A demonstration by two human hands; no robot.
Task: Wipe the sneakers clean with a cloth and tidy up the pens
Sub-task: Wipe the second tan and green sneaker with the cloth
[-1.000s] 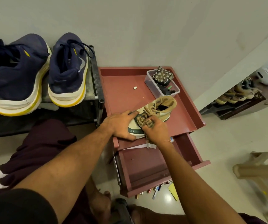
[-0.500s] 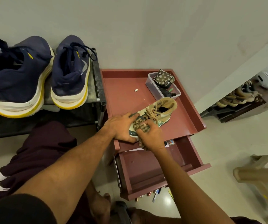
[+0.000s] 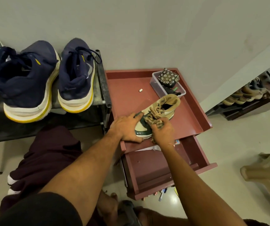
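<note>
A small tan and green sneaker (image 3: 162,110) lies on top of the reddish-brown side table (image 3: 127,95), toe toward me. My left hand (image 3: 126,128) grips its toe end, index finger along the side and thumb under the front. My right hand (image 3: 162,131) holds a striped brown cloth (image 3: 154,122) bunched against the shoe's laces and toe. Several pens (image 3: 161,194) lie on the floor under the open drawer (image 3: 147,170).
Two navy sneakers (image 3: 49,77) with white and yellow soles stand on a dark shoe rack (image 3: 101,82) at the left. A clear plastic box (image 3: 167,84) with a patterned pouch sits at the table's back right. A small white piece (image 3: 140,90) lies on the tabletop. More shoes (image 3: 243,93) sit far right.
My right hand has rubbed the cloth a little back and forth over the shoe's front. My left hand keeps its hold on the toe. The camera has tilted slightly.
</note>
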